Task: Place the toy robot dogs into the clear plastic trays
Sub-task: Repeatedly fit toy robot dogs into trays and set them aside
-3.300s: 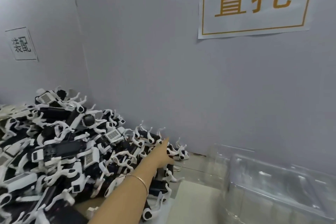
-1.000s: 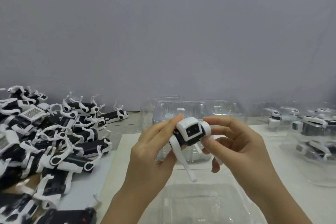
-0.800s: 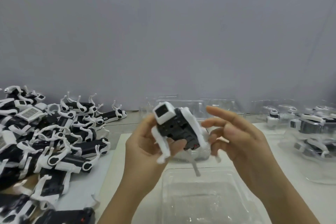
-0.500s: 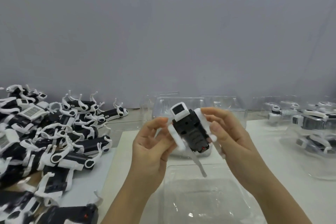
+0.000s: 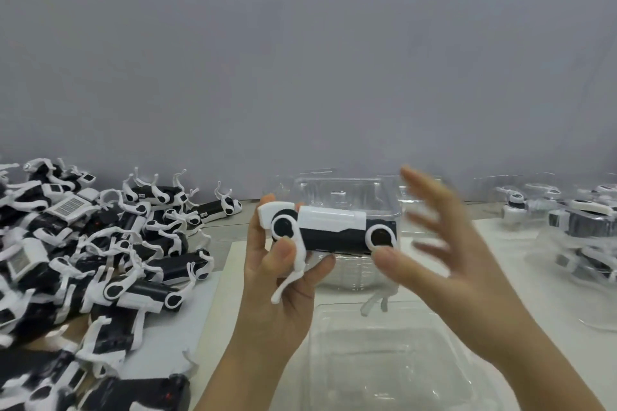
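Holding the toy robot dog [image 5: 334, 230] in your left hand [image 5: 277, 280], you kept it level and side-on above the desk [image 5: 521, 253], head end toward your left. Your left fingers [image 5: 283, 250] were curled round its front end, thumb pressed beside the front leg joint, one white leg hanging over the palm. Your right hand [image 5: 450, 253] was spread wide and gripped nothing. It was blurred, with its thumb just under the dog's rear joint; contact could not be confirmed. An empty clear tray [image 5: 394, 370] lay on the desk directly below the dog. A stack of clear trays [image 5: 347, 187] stood behind it against the wall. A pile of robot dogs [image 5: 100, 243] covered the left of the desk. Filled trays [image 5: 581, 227] sat at the far right.
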### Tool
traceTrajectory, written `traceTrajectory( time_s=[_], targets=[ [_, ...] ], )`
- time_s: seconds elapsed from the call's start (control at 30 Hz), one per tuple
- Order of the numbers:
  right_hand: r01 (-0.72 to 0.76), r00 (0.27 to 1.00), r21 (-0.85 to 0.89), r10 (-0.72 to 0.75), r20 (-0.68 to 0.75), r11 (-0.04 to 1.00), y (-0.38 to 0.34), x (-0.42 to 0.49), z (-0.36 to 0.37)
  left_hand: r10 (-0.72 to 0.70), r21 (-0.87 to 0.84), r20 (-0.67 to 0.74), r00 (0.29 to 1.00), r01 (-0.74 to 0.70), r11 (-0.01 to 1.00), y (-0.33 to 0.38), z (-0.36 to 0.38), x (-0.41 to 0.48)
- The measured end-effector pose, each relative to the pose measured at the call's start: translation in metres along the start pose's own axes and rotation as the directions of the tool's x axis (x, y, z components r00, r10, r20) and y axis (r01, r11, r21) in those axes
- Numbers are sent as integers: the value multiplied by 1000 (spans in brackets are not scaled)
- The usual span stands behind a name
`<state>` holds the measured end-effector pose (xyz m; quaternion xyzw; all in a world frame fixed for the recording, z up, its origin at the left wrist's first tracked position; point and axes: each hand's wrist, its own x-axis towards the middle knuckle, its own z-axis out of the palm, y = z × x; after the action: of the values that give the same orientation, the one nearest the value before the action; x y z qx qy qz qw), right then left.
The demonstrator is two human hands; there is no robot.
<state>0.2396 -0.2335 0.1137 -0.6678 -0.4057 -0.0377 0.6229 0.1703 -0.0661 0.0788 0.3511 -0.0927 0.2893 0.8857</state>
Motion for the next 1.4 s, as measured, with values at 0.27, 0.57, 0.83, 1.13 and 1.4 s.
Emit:
traceTrajectory(
  time_s=[0.27, 0.57, 0.83, 1.13, 1.4],
  targets=[
    [403, 915, -151, -395, 82, 903, 1, -3, -6, 84, 532, 245, 966, -207, 821, 17, -17, 10],
    [429, 867, -642, -488, 96, 635, 15, 0, -9, 122, 648, 245, 962, -257, 717, 9, -10, 3],
    [83, 927, -356, -203, -316, 931, 17, 4, -39, -184, 841, 377, 908, -252, 479, 21, -25, -16],
    [-108, 924, 70, 126, -361, 992, 13, -2, -57, -341, 997, -72, 937, 72, -11, -2, -60, -81],
    [-175, 909, 242, 251, -332, 954, 10, -14, -65, -191, 997, 78, 978, -74, 24, -3, -29, -137]
  ],
)
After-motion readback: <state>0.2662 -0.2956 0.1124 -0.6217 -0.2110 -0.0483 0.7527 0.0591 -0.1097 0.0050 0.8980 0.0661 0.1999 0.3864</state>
